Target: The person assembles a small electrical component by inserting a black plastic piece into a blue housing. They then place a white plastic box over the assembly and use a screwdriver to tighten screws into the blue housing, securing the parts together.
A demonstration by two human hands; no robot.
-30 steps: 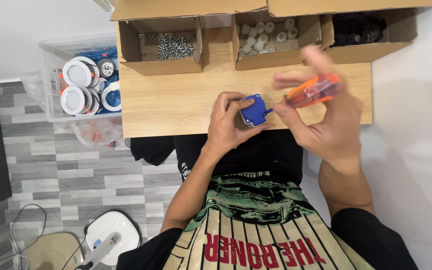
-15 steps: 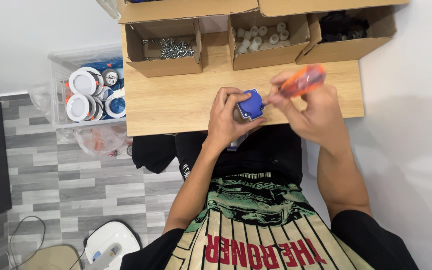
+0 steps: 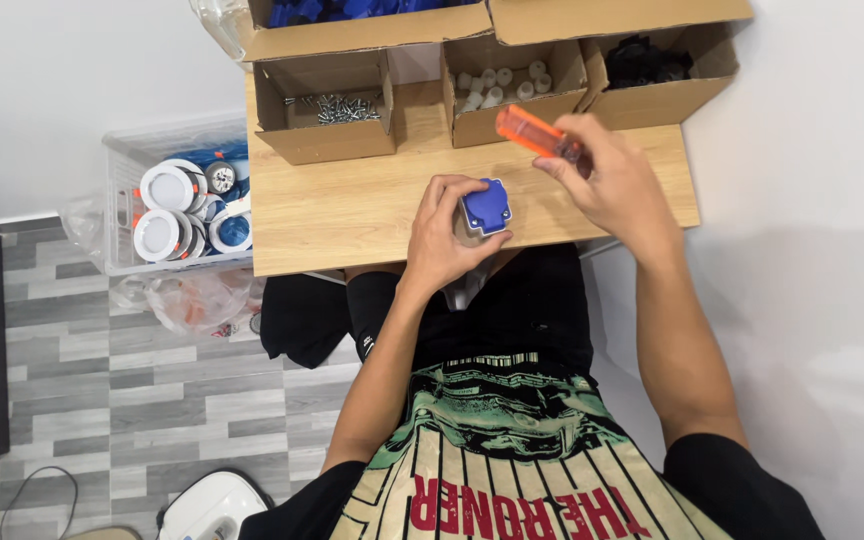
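My left hand [image 3: 447,235] grips a small blue plastic part [image 3: 486,206] at the near edge of the wooden table [image 3: 352,205]. My right hand [image 3: 607,180] holds an orange-handled screwdriver [image 3: 534,133], raised above the table to the right of the blue part and apart from it. The screwdriver's tip is hidden behind my fingers.
Open cardboard boxes line the table's far side: one with screws [image 3: 337,106], one with white caps [image 3: 497,85], one with black parts [image 3: 647,62], and one with blue parts [image 3: 352,12]. A clear bin of round white fittings [image 3: 177,205] stands left of the table.
The right hand has pulled the screwdriver up and away from the blue part, which it met a second ago. The left hand stays on the part.
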